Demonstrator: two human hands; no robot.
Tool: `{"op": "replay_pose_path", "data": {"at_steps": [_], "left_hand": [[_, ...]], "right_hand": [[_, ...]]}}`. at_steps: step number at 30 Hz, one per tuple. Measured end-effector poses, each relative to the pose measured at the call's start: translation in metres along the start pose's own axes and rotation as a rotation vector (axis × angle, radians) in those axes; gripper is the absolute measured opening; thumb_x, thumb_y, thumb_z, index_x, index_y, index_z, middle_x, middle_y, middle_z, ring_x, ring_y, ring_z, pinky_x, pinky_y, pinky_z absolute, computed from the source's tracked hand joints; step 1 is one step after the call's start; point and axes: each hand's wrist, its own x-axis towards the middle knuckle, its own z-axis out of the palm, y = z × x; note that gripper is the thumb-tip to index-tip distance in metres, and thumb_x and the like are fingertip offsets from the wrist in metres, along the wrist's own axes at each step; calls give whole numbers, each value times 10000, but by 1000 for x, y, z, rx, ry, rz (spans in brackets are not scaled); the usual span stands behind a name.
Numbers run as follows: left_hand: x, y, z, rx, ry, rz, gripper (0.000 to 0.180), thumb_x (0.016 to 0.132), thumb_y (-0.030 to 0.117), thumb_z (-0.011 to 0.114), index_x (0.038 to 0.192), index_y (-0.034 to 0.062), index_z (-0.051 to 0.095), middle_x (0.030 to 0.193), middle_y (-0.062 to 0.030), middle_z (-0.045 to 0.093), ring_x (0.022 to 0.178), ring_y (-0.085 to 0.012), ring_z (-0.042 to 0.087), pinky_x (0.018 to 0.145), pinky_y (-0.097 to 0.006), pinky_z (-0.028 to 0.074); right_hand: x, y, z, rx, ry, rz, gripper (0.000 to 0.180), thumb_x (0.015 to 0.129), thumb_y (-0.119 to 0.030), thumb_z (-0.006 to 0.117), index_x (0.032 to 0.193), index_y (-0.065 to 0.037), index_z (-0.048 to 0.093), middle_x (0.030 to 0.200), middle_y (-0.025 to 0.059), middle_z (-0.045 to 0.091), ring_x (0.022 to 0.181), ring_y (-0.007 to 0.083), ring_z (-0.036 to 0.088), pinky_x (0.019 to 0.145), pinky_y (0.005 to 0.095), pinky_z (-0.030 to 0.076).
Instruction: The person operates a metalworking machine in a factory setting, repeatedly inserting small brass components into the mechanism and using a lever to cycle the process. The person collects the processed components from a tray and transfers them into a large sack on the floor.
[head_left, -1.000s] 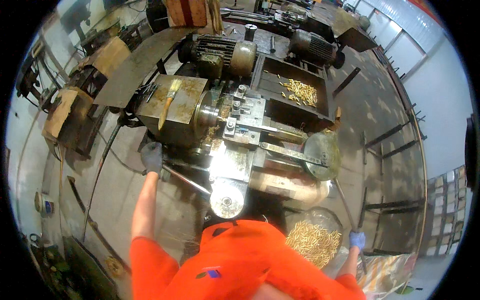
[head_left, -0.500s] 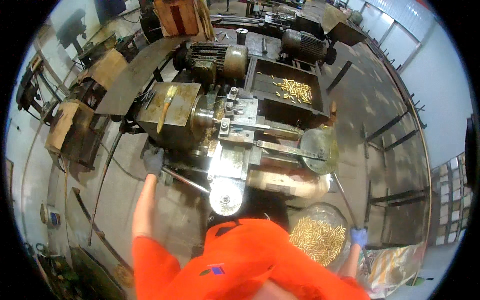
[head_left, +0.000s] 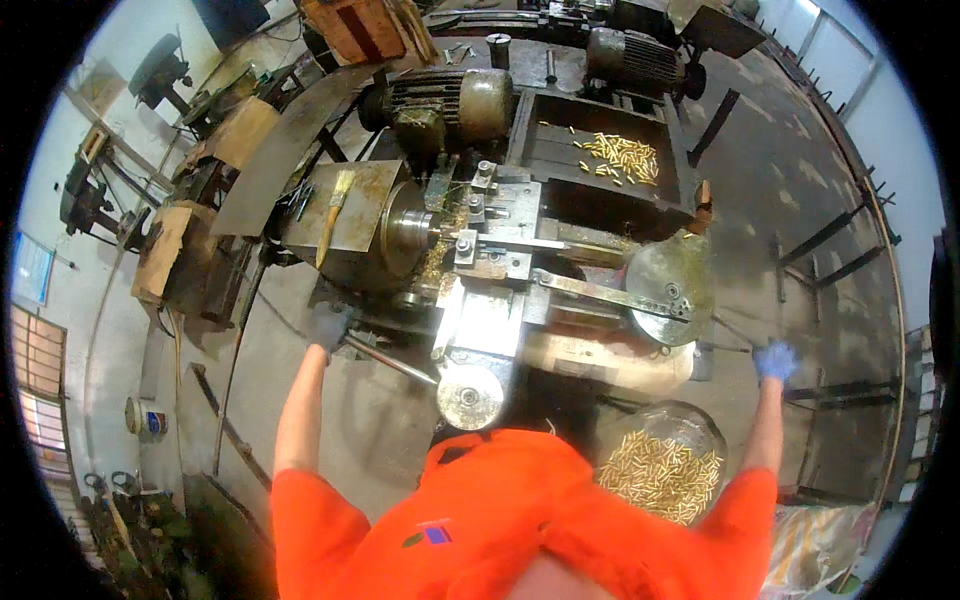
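Note:
On a small metal lathe, my left hand (head_left: 329,326), in a greyish glove, is closed around the end of a steel lever (head_left: 390,358). That lever runs to a round metal hub (head_left: 470,396) at the near end of the cross slide. My right hand (head_left: 775,361), in a blue glove and slightly blurred, is closed on the outer end of a thin lever rod (head_left: 733,331) beside a large round disc (head_left: 668,290). Between my hands are the tool posts (head_left: 477,208) and the chuck (head_left: 408,230). A wooden-handled brush (head_left: 329,225) lies on the headstock cover.
Brass-coloured pieces lie in a metal tray (head_left: 690,190) behind the slide. Many more fill a round basin (head_left: 690,420) near my right side. An electric motor (head_left: 440,100) stands behind the headstock. Dark metal racks (head_left: 840,390) stand on the right, and a patterned sack (head_left: 815,545) is at the lower right.
My right hand has swung forward, away from my body, carrying the lever rod with it. My left hand stays on its lever, and the whole view has shifted slightly.

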Motion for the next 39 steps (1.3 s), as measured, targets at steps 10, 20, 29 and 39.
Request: {"op": "replay_pose_path", "data": {"at_steps": [10, 20, 29, 39], "left_hand": [[-144, -53, -30, -198, 65, -359, 139, 760, 125, 641, 716, -7, 642, 510, -50, 515, 353, -137, 441, 321, -278, 344], [-181, -28, -32, -258, 149, -475, 146, 746, 116, 641, 747, -27, 609, 542, -35, 497, 381, -125, 449, 325, -262, 350], [-180, -36, -31, -274, 167, -480, 144, 745, 116, 633, 666, 4, 590, 537, -42, 502, 384, -129, 460, 312, -266, 347], [-177, -46, -32, -293, 163, -450, 145, 753, 104, 652, 787, -36, 643, 559, -83, 545, 373, -168, 484, 301, -285, 366]], "right_hand": [[59, 65, 26, -59, -251, 143, 309, 757, -322, 574, 970, -100, 604, 1045, 148, 618, 927, 320, 600, 916, 409, 391], [-39, 166, 69, 142, -212, 87, 239, 784, -202, 549, 956, -72, 653, 908, 195, 640, 881, 373, 593, 734, 412, 466], [-65, 171, 79, 89, -120, 150, 280, 743, -288, 591, 890, -60, 659, 883, 205, 641, 842, 376, 609, 718, 427, 475], [-81, 163, 67, 87, -236, 212, 317, 773, -318, 591, 854, -14, 630, 890, 237, 622, 855, 394, 599, 713, 447, 475]]}}
